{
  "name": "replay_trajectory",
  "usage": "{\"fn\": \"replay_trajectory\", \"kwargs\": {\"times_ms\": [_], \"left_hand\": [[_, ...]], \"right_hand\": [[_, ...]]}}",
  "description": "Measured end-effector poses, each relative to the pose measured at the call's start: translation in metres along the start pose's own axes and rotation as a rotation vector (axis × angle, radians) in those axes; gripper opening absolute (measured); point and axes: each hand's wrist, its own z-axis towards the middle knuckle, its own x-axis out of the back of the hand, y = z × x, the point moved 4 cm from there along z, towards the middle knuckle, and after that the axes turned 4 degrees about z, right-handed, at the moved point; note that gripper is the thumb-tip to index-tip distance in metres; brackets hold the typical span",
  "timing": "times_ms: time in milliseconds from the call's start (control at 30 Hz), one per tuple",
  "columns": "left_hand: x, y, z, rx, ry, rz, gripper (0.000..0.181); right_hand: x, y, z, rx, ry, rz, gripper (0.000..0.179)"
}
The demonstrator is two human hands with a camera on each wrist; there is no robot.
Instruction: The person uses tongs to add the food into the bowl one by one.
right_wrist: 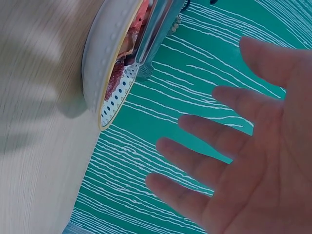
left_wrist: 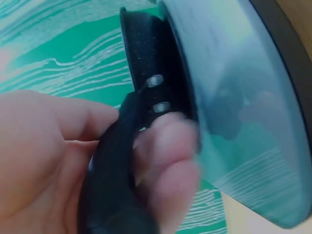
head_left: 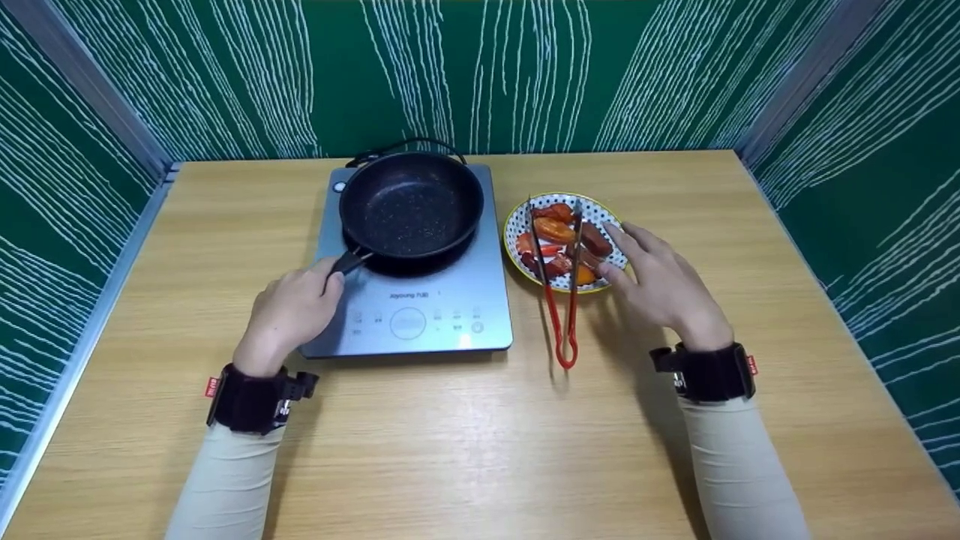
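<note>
A black frying pan (head_left: 412,202) stands on the silver induction cooker (head_left: 450,300); its inside holds no food. My left hand (head_left: 294,311) grips the pan's black handle (left_wrist: 114,170), thumb on one side and fingers curled round the other. To the right of the cooker sits a dotted plate (head_left: 517,274) with a yellow rim, bearing several reddish-brown and orange pieces of food (head_left: 555,229). Tongs (head_left: 559,330) with red handles lie across it, their handle end pointing toward me. Beside the plate's right edge, my right hand (head_left: 664,285) hovers with spread fingers, holding nothing.
The wooden table (head_left: 465,450) is bounded by green walls (head_left: 525,75) with white streaks at the back and both sides. A black cord (head_left: 424,140) runs behind the pan. Control marks and a round dial are on the cooker's front.
</note>
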Motion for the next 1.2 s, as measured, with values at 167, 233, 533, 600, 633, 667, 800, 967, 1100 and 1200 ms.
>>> {"fn": "replay_trajectory", "kwargs": {"times_ms": [167, 233, 533, 600, 633, 667, 800, 967, 1100, 1200], "left_hand": [[-0.002, -0.009, 0.005, -0.016, 0.059, 0.008, 0.029], [-0.004, -0.013, 0.007, -0.015, 0.069, 0.001, 0.030], [-0.011, -0.021, 0.015, -0.021, 0.205, 0.111, 0.035], [-0.011, -0.020, 0.015, -0.023, 0.233, 0.136, 0.036], [-0.011, -0.020, 0.016, -0.026, 0.243, 0.139, 0.036], [-0.011, -0.020, 0.016, -0.029, 0.249, 0.139, 0.036], [-0.011, -0.018, 0.016, -0.045, 0.254, 0.137, 0.037], [-0.009, -0.017, 0.015, -0.051, 0.239, 0.128, 0.036], [-0.011, -0.018, 0.016, -0.043, 0.225, 0.126, 0.035], [-0.011, -0.019, 0.015, -0.037, 0.215, 0.129, 0.036]], "right_hand": [[-0.001, -0.001, -0.001, 0.000, 0.003, 0.003, 0.068], [-0.001, -0.002, -0.001, -0.003, 0.000, 0.006, 0.067], [-0.002, -0.002, -0.001, -0.016, -0.003, 0.006, 0.068], [-0.002, -0.002, -0.001, -0.017, -0.002, 0.005, 0.069], [-0.002, -0.002, 0.000, -0.019, 0.000, 0.005, 0.068], [-0.002, -0.002, -0.001, -0.020, 0.004, 0.005, 0.069], [-0.001, -0.004, -0.003, -0.053, 0.040, 0.006, 0.073], [0.002, -0.013, -0.008, -0.105, 0.096, 0.028, 0.083], [-0.003, -0.023, -0.010, -0.144, 0.055, 0.070, 0.098], [-0.012, -0.031, -0.010, -0.148, 0.004, 0.094, 0.104]]}}
